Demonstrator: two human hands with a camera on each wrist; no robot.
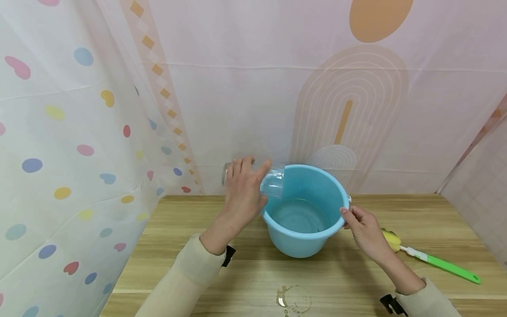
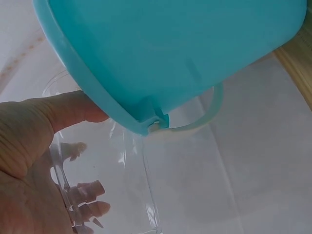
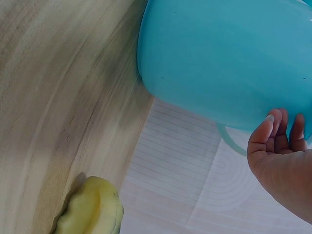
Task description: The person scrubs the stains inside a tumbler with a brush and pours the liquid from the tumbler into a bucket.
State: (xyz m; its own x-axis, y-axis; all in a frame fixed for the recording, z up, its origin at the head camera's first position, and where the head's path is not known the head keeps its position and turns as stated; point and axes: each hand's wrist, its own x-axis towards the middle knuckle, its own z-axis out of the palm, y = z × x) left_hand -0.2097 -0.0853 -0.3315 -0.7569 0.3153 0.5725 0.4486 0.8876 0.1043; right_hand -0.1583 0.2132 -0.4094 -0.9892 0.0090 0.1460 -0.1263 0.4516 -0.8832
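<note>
My left hand (image 1: pixel 242 189) grips a clear, see-through cup (image 1: pixel 273 182), its fingers wrapped round the side. The cup lies tipped almost level, with its mouth over the left rim of a light blue bucket (image 1: pixel 297 246). Some water (image 1: pixel 301 215) covers the bucket's bottom. On the opposite side my right hand (image 1: pixel 366 231) pinches the bucket's rim, thumb on top and fingers beneath. In the left wrist view the cup (image 2: pixel 112 180) shows the fingers through its wall, and the bucket's pale handle (image 2: pixel 195 122) hangs beside it.
Right of the bucket lies a bottle brush with a yellow sponge head (image 1: pixel 392 240) and a green handle (image 1: pixel 453 268). A small water puddle (image 1: pixel 282 299) marks the wooden tabletop (image 1: pixel 222 281) near its front. Patterned curtains (image 1: pixel 237 110) hang behind and at the sides.
</note>
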